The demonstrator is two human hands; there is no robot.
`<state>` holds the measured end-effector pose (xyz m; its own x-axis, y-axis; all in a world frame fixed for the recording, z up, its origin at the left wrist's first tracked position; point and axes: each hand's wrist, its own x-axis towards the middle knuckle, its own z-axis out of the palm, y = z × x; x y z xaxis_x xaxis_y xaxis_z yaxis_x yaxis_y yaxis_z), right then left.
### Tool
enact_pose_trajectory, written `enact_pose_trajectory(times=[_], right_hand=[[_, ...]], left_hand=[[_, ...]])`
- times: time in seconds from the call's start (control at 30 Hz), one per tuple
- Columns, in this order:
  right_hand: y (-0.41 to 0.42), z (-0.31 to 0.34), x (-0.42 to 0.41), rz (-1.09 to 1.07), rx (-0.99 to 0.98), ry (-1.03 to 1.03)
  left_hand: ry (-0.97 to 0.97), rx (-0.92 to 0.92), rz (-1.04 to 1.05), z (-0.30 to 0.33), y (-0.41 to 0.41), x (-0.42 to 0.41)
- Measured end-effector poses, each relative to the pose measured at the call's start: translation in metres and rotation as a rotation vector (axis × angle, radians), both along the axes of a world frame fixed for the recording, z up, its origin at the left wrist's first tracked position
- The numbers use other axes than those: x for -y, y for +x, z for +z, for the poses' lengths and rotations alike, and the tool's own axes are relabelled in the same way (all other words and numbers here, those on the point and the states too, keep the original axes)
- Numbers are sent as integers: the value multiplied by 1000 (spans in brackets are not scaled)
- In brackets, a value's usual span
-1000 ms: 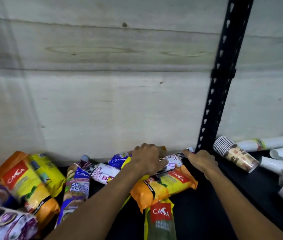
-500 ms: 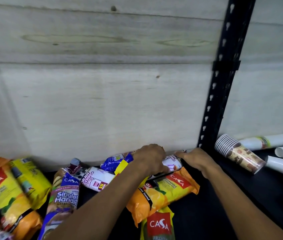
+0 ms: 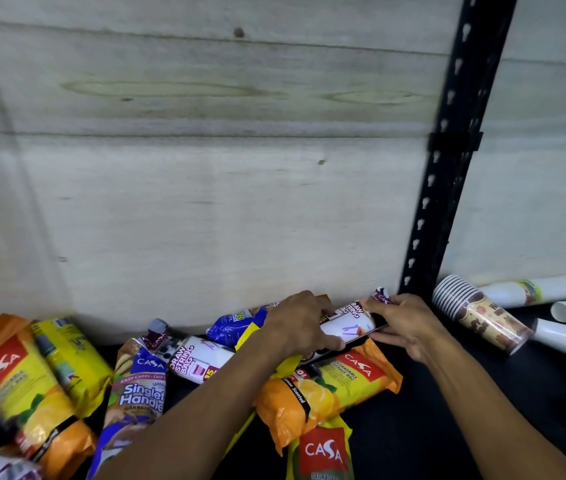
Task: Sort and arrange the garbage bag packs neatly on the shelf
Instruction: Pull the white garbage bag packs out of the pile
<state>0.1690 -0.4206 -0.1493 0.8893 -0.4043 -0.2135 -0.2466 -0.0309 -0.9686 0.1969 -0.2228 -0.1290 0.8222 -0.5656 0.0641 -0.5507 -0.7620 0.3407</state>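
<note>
Both forearms reach forward from the lower edge of the view to the back of the dark shelf (image 3: 448,427), where they meet on one white drawstring pack (image 3: 347,327) lying against the pale wooden wall (image 3: 205,202). The left hand (image 3: 300,323), knuckles up, arches over the pack's left half, its fingers curled down around it. The right hand (image 3: 406,323) grips the pack's right end, thumb on top near the crimped seal and fingers wrapped beneath. The pack lies tilted, its right end higher, above an orange pack (image 3: 326,389) that rests flat on the shelf; a yellow pack (image 3: 323,455) with a red label lies just in front of that. A blue pack (image 3: 236,323) sits behind the left wrist, a second white drawstring pack (image 3: 195,358) to its left, then a purple handle pack (image 3: 139,393) and more orange and yellow packs (image 3: 22,386) at far left. Right of the black upright (image 3: 448,168), sleeves of paper cups (image 3: 482,317) lie on their sides.
</note>
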Motion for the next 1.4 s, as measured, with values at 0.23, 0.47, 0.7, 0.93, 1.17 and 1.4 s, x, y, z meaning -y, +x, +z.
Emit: enact_pose_trajectory(times=[0.23, 0.47, 0.7, 0.93, 1.17, 1.4], right_hand=[[-9, 14, 18, -181, 191, 47], [-16, 36, 24, -279, 423, -32], [-20, 63, 22, -187, 617, -111], [-28, 93, 19, -77, 687, -112], [-33, 99, 27, -83, 657, -108], [-46, 83, 34, -112, 520, -106]], left_hand=[[-49, -27, -10, -2, 2, -1], [-78, -5, -2, -3, 0, 6], [-153, 17, 52, -6, 0, 17], [-352, -52, 57, 5, -9, 26], [-414, -130, 35, 11, -45, 42], [-432, -249, 72, 7, -98, 60]])
